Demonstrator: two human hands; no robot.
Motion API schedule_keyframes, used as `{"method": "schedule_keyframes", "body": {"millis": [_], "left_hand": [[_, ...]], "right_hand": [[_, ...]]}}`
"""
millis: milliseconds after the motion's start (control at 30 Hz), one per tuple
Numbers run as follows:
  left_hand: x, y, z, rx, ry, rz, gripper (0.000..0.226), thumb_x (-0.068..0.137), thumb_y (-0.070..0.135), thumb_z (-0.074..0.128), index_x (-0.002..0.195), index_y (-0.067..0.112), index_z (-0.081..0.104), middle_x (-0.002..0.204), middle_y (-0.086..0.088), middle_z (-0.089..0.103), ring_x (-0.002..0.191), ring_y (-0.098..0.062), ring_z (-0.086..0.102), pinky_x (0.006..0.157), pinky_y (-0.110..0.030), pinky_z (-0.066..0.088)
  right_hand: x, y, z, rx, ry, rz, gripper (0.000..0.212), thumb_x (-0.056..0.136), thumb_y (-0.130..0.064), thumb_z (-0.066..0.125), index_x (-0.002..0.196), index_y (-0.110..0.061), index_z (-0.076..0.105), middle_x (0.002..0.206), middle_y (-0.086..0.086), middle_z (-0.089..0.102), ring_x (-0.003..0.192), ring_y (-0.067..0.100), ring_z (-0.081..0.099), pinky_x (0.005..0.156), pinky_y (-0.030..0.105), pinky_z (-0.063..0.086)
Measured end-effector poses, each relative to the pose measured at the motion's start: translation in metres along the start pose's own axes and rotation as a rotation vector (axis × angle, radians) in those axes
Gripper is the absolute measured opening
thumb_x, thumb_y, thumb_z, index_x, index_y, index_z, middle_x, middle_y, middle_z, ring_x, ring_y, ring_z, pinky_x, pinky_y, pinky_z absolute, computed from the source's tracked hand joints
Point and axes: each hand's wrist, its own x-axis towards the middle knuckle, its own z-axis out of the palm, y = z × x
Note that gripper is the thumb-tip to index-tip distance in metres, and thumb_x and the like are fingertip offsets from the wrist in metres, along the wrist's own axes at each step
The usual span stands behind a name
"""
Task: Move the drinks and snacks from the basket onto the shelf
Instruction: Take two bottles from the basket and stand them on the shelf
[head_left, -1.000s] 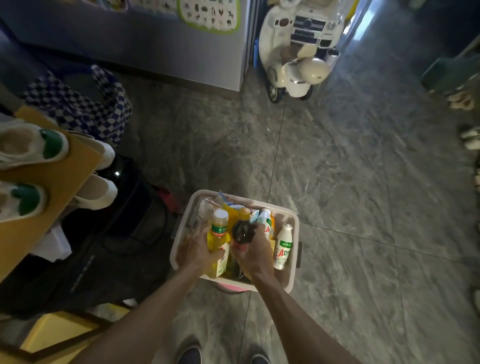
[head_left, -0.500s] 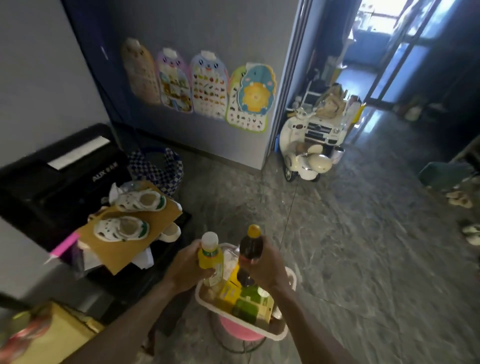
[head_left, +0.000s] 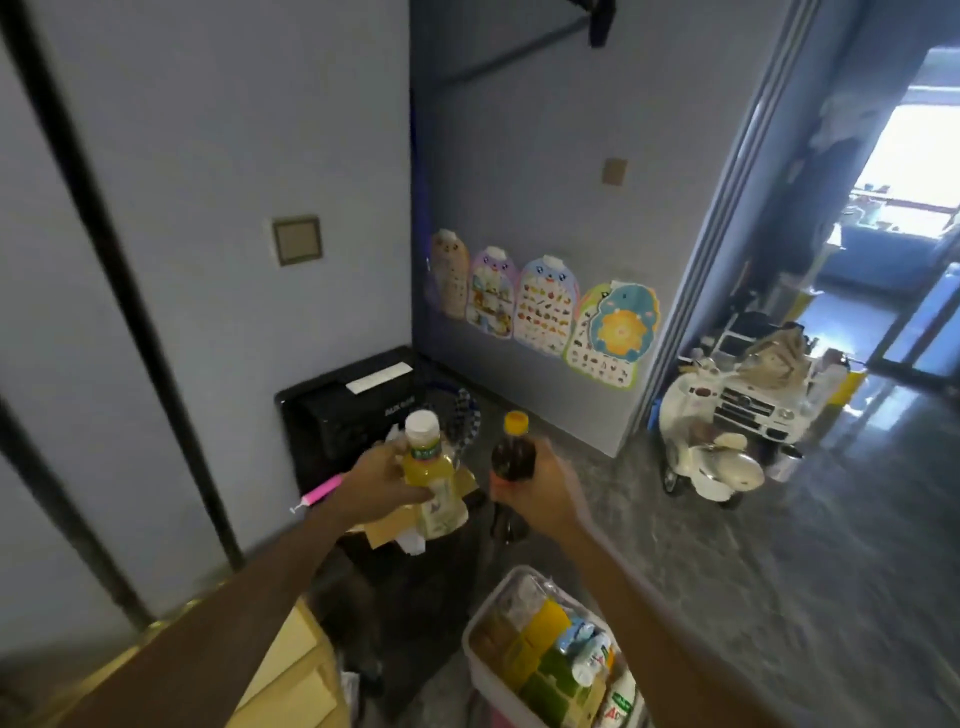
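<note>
Juice bottle (head_left: 423, 467): gripped in left hand (head_left: 374, 483), held up beyond the basket (head_left: 485, 680).
Dark bottle (head_left: 514, 452): gripped in right hand (head_left: 540, 493), alongside.
Floor (head_left: 779, 571): grey stone tile; blue-grey walls (head_left: 208, 156).
Axis: both near upright, caps up.

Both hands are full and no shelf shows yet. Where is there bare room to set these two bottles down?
Bare: the grey stone floor between the white plastic basket and the cream toy scooter, and probably the top of the black box beside its white label. Crowded: the basket, packed full, and the cardboard clutter under the left hand.
</note>
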Motion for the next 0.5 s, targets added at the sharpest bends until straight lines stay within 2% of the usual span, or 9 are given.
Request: {"method": "schedule_keyframes", "body": {"millis": [100,233,267,333,367,433,500], "left_hand": [[-0.04,-0.011,-0.046,-0.09,0.078,-0.136,0.071,0.067,0.018,0.099,0.128,0.035,0.067,0.115,0.013,0.078,0.11,-0.01,0.073,0.103,-0.048,0.059],[-0.101,-0.036,-0.111,-0.129,0.168,-0.271,0.067,0.071,0.001,0.095,0.124,0.028,0.064,0.122,0.002,0.073,0.115,-0.02,0.072,0.106,-0.051,0.056],[-0.115,-0.045,-0.126,-0.139,0.18,-0.31,0.065,0.073,0.001,0.094,0.123,0.027,0.063,0.122,0.0,0.07,0.115,-0.022,0.07,0.106,-0.05,0.056],[-0.146,-0.056,-0.155,-0.096,0.209,-0.366,0.057,0.078,0.004,0.091,0.115,0.032,0.059,0.111,0.009,0.065,0.105,-0.015,0.067,0.097,-0.032,0.057],[-0.161,-0.064,-0.169,-0.095,0.232,-0.393,0.057,0.08,0.005,0.09,0.112,0.037,0.055,0.107,0.014,0.061,0.102,-0.012,0.064,0.089,-0.023,0.054],[-0.188,-0.085,-0.199,-0.067,0.286,-0.452,0.056,0.079,0.012,0.092,0.111,0.038,0.054,0.108,0.012,0.063,0.102,-0.012,0.064,0.082,-0.018,0.053],[-0.218,-0.108,-0.226,-0.014,0.33,-0.513,0.064,0.075,0.016,0.095,0.124,0.031,0.055,0.119,0.0,0.067,0.109,-0.02,0.068,0.091,-0.029,0.058]], "right_hand": [[0.008,-0.041,0.026,0.049,-0.063,-0.116,0.056,0.074,-0.043,0.089,0.119,-0.028,0.059,0.1,-0.014,0.068,0.093,0.012,0.067,0.078,0.032,0.054],[0.008,-0.102,0.079,0.111,-0.223,-0.247,0.056,0.082,-0.039,0.089,0.128,-0.028,0.059,0.105,-0.013,0.07,0.097,0.002,0.067,0.086,0.024,0.055],[0.006,-0.119,0.097,0.109,-0.276,-0.272,0.055,0.084,-0.038,0.088,0.129,-0.029,0.057,0.105,-0.015,0.069,0.096,-0.002,0.065,0.084,0.019,0.052],[0.003,-0.152,0.135,0.115,-0.333,-0.313,0.059,0.082,-0.037,0.089,0.131,-0.029,0.056,0.106,-0.017,0.066,0.098,-0.001,0.063,0.078,0.014,0.045],[0.002,-0.168,0.156,0.133,-0.346,-0.318,0.064,0.079,-0.038,0.092,0.132,-0.03,0.057,0.11,-0.016,0.068,0.103,0.003,0.065,0.081,0.017,0.048],[-0.003,-0.197,0.2,0.153,-0.392,-0.323,0.068,0.074,-0.039,0.094,0.132,-0.033,0.057,0.116,-0.012,0.072,0.112,0.011,0.069,0.092,0.031,0.058],[-0.007,-0.224,0.243,0.168,-0.45,-0.351,0.069,0.071,-0.04,0.096,0.129,-0.033,0.059,0.115,-0.013,0.073,0.112,0.011,0.071,0.095,0.038,0.061]]}}
